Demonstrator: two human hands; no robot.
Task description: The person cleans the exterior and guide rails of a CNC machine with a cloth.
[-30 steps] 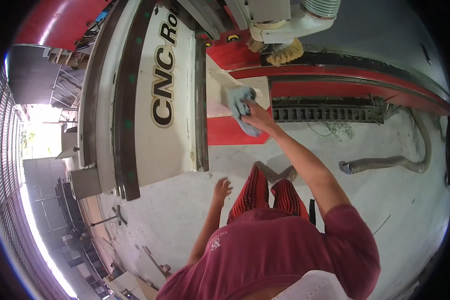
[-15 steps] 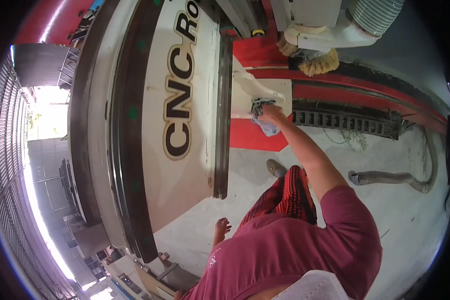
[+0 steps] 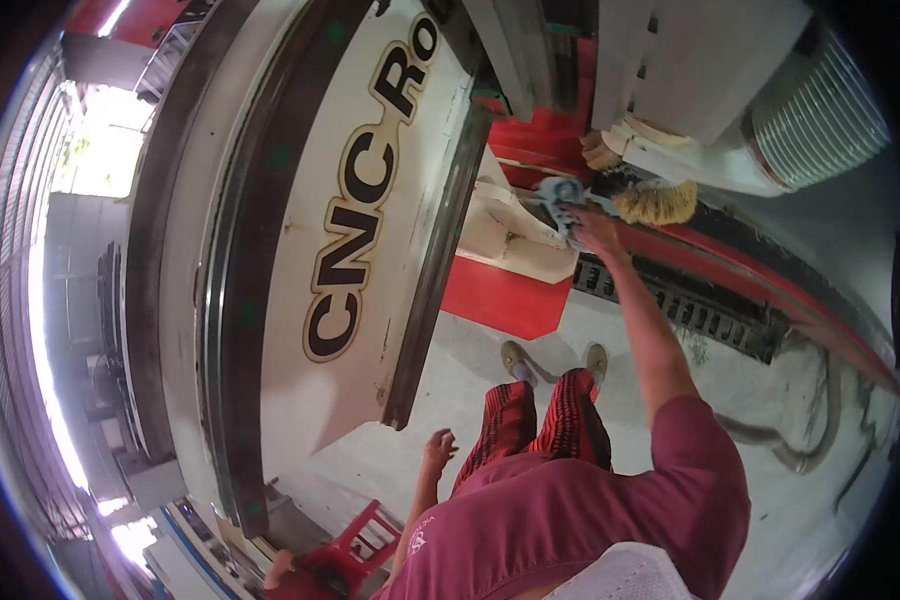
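Note:
A bunched grey-blue cloth [image 3: 562, 200] is in my right hand [image 3: 596, 230], at the end of the cream machine bracket [image 3: 510, 232] and close to the tan brush bristles [image 3: 658, 203]. My fingers press the cloth from above. My left hand [image 3: 439, 450] hangs low beside my trousers, fingers apart and slightly bent, holding nothing. Left of both hands stands the large white machine panel [image 3: 370, 260] with black lettering and a dark rail along its edge.
A ribbed white hose [image 3: 820, 115] hangs at the upper right. A black cable chain [image 3: 680, 310] runs near the floor, with a grey hose [image 3: 805, 450] beyond it. A red plastic chair [image 3: 365, 545] and part of a person [image 3: 295, 578] show at the bottom left.
My right hand has moved with the cloth up and right along the bracket, nearer the brush. The view has shifted, and both my feet and the red chair now show.

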